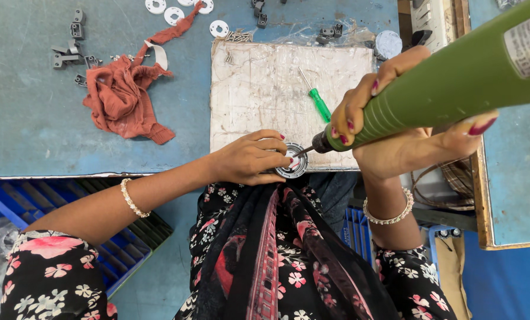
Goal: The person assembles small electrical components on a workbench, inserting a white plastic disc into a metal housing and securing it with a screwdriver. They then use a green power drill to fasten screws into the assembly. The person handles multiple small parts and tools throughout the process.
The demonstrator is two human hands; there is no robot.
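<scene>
Green ribbed plastic power screwdriver (448,89) gripped whole-fist by right hand (395,127); its bit meets the round silver metal disc part (292,164) at the near edge of the scuffed white work board (265,89). Left hand (247,159) curls over the disc, fingers pinning it flat. Judgement: keep the bit square and the disc pinned, fingertips off the tip. Small green-handled screwdriver (317,101) lies just beyond; rust-red rag (122,95), grey brackets (72,50) and white washers (170,10) well apart, nothing obstructing.

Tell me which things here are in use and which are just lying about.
In use:
left hand on the round metal part
right hand gripping the green power screwdriver
worn board

Lying about:
small green screwdriver
red rag
white rings
grey brackets
</scene>
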